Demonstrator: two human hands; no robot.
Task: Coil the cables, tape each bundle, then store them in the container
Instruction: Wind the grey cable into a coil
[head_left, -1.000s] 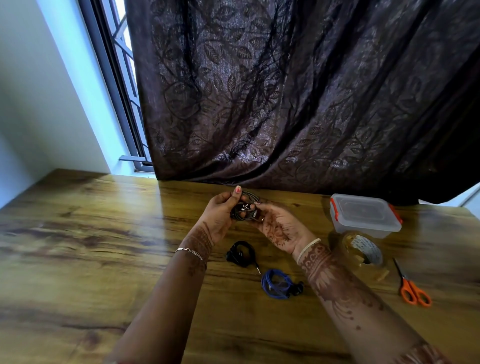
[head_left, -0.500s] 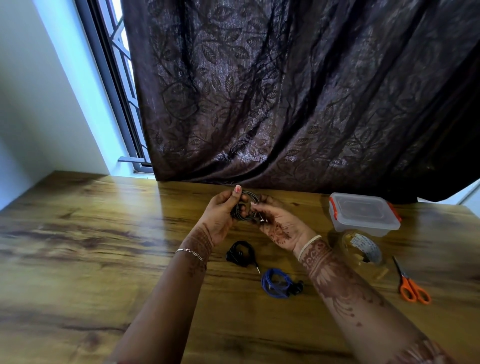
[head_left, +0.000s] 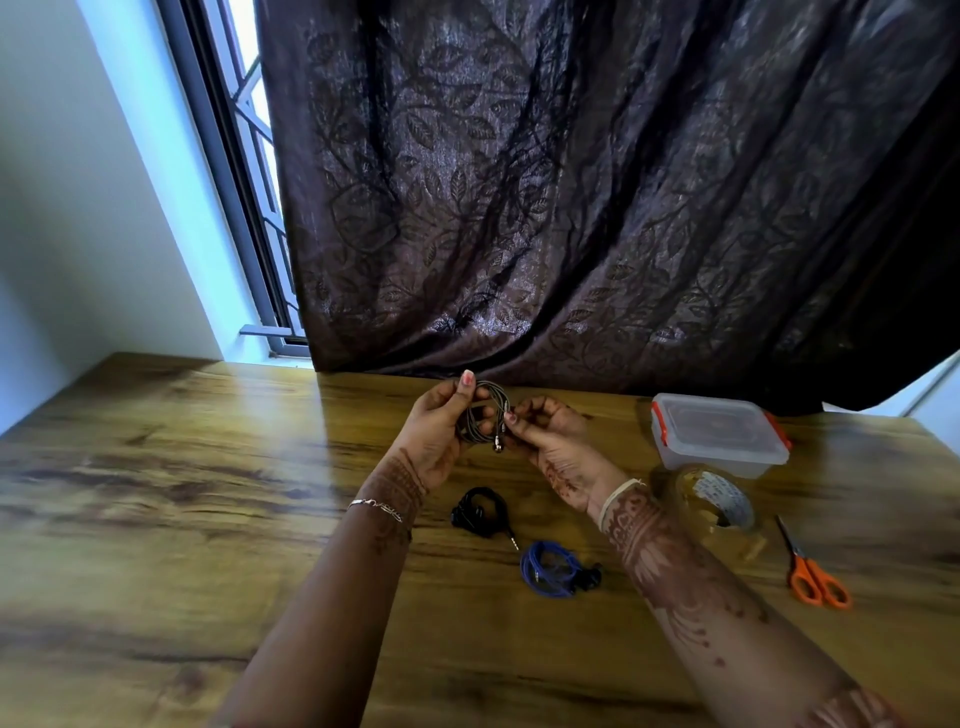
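Head view: your left hand (head_left: 431, 439) grips 1 grey cable coil (head_left: 474, 427) upright above the desk (head_left: 208, 467); your right hand (head_left: 553, 441) pinches its plug end. The tape roll (head_left: 719, 501) lies rightward, nearer your right hand.

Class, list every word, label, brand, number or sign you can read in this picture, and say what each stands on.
No text here can be read.
The tape roll has dark print on its inner core, too blurred to read.
The container, scissors, grey cable, black cable and blue cable show no lettering.
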